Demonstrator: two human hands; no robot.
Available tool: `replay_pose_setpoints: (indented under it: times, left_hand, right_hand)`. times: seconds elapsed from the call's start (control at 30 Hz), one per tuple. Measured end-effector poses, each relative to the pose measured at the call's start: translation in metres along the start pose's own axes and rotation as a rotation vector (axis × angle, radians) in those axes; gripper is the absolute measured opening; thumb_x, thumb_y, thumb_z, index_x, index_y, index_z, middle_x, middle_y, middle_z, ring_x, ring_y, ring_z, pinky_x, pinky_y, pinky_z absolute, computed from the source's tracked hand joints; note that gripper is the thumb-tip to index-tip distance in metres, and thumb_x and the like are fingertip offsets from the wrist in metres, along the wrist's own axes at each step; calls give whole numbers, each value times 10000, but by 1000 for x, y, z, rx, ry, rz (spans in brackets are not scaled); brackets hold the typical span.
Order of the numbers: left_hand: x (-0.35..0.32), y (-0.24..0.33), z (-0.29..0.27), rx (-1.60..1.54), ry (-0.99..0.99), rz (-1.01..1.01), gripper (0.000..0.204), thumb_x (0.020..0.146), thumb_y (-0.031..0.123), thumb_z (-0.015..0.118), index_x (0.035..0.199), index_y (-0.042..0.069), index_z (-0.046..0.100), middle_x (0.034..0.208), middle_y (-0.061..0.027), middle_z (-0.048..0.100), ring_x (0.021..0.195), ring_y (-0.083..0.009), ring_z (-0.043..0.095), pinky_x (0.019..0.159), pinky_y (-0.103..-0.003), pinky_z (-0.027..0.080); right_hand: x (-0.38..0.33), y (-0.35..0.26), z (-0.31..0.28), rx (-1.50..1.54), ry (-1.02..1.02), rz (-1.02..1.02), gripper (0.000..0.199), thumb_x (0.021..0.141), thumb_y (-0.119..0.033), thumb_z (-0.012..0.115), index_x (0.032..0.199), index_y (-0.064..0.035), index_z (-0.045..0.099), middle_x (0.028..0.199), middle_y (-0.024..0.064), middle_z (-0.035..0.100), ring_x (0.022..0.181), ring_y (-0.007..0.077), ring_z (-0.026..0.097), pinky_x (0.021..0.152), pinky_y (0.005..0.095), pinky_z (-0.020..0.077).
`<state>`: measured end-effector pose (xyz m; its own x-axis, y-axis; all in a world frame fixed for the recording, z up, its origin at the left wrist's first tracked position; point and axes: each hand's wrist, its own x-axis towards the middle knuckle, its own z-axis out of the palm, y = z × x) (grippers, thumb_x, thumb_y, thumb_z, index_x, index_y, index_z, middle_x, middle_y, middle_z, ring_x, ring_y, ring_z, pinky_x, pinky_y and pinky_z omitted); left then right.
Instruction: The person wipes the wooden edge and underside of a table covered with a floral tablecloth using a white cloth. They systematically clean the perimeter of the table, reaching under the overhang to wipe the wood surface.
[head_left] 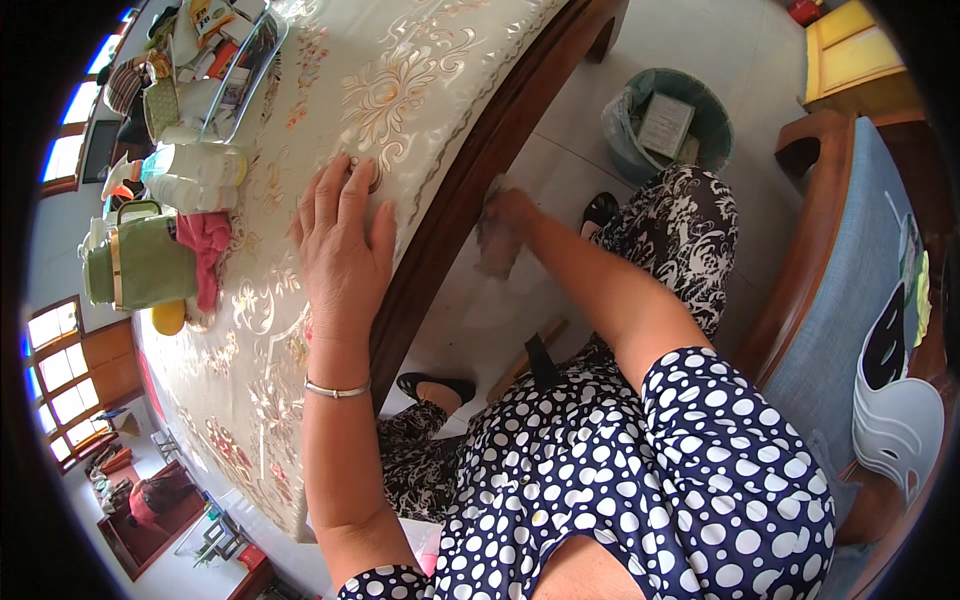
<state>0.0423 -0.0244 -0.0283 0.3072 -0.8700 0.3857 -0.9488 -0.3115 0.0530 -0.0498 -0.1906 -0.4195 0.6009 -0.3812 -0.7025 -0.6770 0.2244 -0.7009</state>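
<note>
My left hand (345, 245) lies palm down on the patterned tablecloth (265, 285), its fingers stretched out, near the table's wooden edge. A bracelet circles that wrist. My right hand (512, 212) reaches down beside the dark wooden table frame (455, 190). It is closed round a greyish cloth (497, 255) that hangs below the fingers, and both are smeared by motion. Part of the cloth lies close to the wood; I cannot tell whether it touches.
A green thermos jug (150, 262), a pink cloth (207, 245), plastic bottles (195, 178) and a filled clear tray (245, 75) stand on the table. A lined bin (722, 130) is on the floor. To the right is a blue-cushioned wooden bench (850, 260).
</note>
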Motion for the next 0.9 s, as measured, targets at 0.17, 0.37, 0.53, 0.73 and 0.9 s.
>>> replay_pose_setpoints:
  times: [0.17, 0.37, 0.53, 0.73, 0.9]
  left_hand:
    - [1, 3, -1, -4, 10, 4, 396, 929, 167, 635, 1320, 115, 599, 1372, -110, 566, 1266, -321, 525, 1071, -440, 381]
    - [14, 17, -4, -49, 33, 11, 388, 914, 256, 651, 1287, 149, 628, 1375, -70, 572, 1273, -307, 520, 1072, -456, 382]
    - [8, 13, -5, -54, 40, 0, 376, 918, 247, 655, 1279, 147, 636, 1374, -77, 573, 1271, -308, 525, 1076, -454, 377]
    - [5, 8, -4, -52, 36, 7, 371, 920, 152, 642, 1285, 87, 631, 1351, -116, 589, 1254, -314, 543, 1073, -422, 384]
    - [3, 3, -1, -52, 25, 2, 368, 920, 141, 637, 1281, 67, 629, 1350, -129, 590, 1256, -316, 546, 1076, -426, 385]
  right_hand:
    - [-32, 19, 90, 277, -191, 151, 275, 713, -143, 755, 961, -23, 745, 1105, 160, 701, 1038, 302, 653, 883, 405, 523]
    - [-88, 32, 167, -25, -307, 0, 637, 703, -181, 779, 1279, 22, 598, 1431, 165, 504, 1238, 305, 539, 987, 431, 476]
    - [-103, 4, 169, -158, -311, -178, 506, 708, -191, 768, 1146, 37, 658, 1277, 196, 620, 1182, 294, 590, 989, 367, 478]
    - [-73, -34, 84, -712, -58, -338, 287, 825, -263, 655, 958, -16, 713, 1038, 171, 689, 1052, 294, 646, 905, 368, 517]
    - [-76, -51, 26, -300, 239, -105, 312, 847, -191, 650, 1084, 10, 619, 1170, 203, 636, 1134, 350, 607, 948, 407, 496]
